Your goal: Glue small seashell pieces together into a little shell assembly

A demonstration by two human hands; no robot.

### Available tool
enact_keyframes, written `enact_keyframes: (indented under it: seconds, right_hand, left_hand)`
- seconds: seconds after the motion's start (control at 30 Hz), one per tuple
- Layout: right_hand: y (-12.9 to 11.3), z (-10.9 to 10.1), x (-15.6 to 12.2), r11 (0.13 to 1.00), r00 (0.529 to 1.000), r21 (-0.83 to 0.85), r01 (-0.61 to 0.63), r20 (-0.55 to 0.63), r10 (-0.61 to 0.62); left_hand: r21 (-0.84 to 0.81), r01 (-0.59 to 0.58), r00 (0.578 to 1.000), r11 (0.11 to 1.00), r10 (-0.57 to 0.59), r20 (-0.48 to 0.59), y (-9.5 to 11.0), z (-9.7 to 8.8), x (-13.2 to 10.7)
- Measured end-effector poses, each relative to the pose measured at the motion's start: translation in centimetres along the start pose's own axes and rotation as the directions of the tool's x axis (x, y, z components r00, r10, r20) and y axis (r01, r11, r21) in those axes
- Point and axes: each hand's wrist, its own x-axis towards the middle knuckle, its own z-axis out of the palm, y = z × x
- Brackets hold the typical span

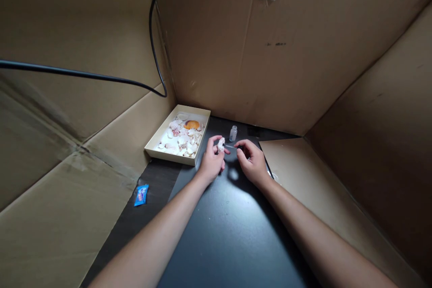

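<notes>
My left hand (212,160) is closed around a small white seashell (221,144), held up between thumb and fingers above the dark table (229,229). My right hand (251,160) is pinched on a thin brush-like stick (232,146) whose tip points at the shell. A small clear bottle (232,133) stands just behind both hands. To the left lies a shallow white tray (168,153) with several shells, one of them orange (191,124).
Cardboard walls (270,54) enclose the table on three sides, and a cardboard flap (303,166) lies on the right. A black cable (101,76) hangs across the left wall. A small blue packet (141,195) lies at the table's left edge.
</notes>
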Motion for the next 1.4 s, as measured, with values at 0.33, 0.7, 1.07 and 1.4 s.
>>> enact_keyframes:
  seconds: [0.33,0.7,1.07,1.4]
  right_hand:
    - [-0.1,0.02,0.05,1.0,0.999,-0.013,0.022,-0.036,-0.022]
    - [0.43,0.26,-0.1,0.995,0.999,0.085,-0.044,-0.028,0.046]
    - [0.3,0.22,-0.11,0.992,0.997,0.102,-0.07,-0.007,0.071]
    - [0.57,0.34,-0.14,0.99,0.995,0.101,-0.096,-0.012,0.098]
  left_hand:
    - [0.009,0.003,1.0,1.0,-0.003,0.004,0.27,0.0,-0.09]
    - [0.009,-0.003,1.0,1.0,0.003,-0.005,0.24,0.02,-0.07]
    - [0.024,-0.027,1.0,0.999,0.027,-0.01,0.03,0.02,0.0]
    - [0.01,-0.047,0.998,0.999,0.047,-0.039,-0.08,0.11,0.24]
